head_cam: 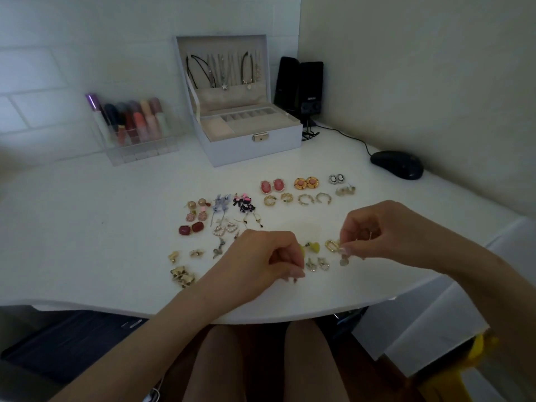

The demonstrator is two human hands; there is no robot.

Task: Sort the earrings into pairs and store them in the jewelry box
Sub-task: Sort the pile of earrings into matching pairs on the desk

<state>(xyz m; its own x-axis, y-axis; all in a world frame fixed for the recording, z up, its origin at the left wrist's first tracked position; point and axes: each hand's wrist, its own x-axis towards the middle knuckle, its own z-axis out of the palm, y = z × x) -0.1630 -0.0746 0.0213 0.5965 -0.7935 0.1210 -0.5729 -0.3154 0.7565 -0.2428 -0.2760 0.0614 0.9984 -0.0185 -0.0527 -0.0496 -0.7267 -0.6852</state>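
Note:
Many earrings lie in pairs on the white desk [87, 227]: pink oval ones [272, 186], orange round ones [306, 183], gold hoops [314, 198], dark red stones [191, 228], pearl hearts [225, 228]. The open jewelry box [246, 140] stands at the back with necklaces hanging in its lid. My right hand [374, 230] pinches a small dangling earring [344, 260] just above the desk, beside a gold link earring [332, 245]. My left hand [269, 253] is closed, fingertips pinching something tiny near yellow earrings [313, 246]; what it holds is too small to tell.
A clear organiser of lipsticks [136, 129] stands left of the box. Black speakers [301, 88] stand to the box's right, and a black mouse [397, 164] with its cable lies at the far right. The desk's curved front edge runs just below my wrists.

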